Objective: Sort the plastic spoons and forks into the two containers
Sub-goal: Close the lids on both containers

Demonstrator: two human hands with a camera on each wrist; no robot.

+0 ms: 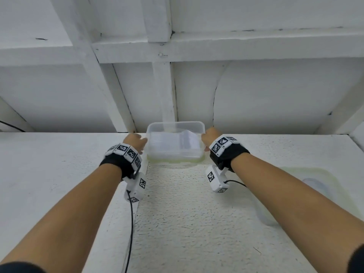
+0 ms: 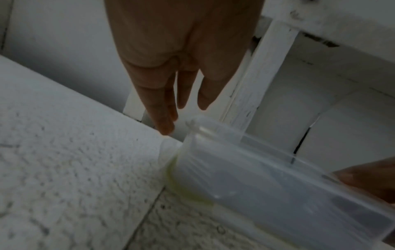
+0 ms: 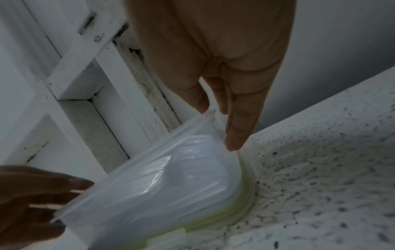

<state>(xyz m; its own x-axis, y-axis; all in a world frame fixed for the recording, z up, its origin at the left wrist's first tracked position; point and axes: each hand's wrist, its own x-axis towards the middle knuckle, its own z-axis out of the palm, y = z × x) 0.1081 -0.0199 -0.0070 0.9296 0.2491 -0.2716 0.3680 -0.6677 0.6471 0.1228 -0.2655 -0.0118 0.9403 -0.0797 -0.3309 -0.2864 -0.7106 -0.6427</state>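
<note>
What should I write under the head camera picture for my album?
Both hands, left hand and right hand, reach either side of a clear plastic box of cutlery on a white table.

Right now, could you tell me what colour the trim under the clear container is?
Pale yellow-green, clearest in the right wrist view, along the lid beneath the container.

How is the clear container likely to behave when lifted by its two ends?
Probably light: the container is thin clear plastic holding only stacked plastic cutlery. Its smooth walls may be slippery, with straight fingers touching rather than curling round. It looks unlikely to tip, being low and wide on the lid beneath it.
</note>
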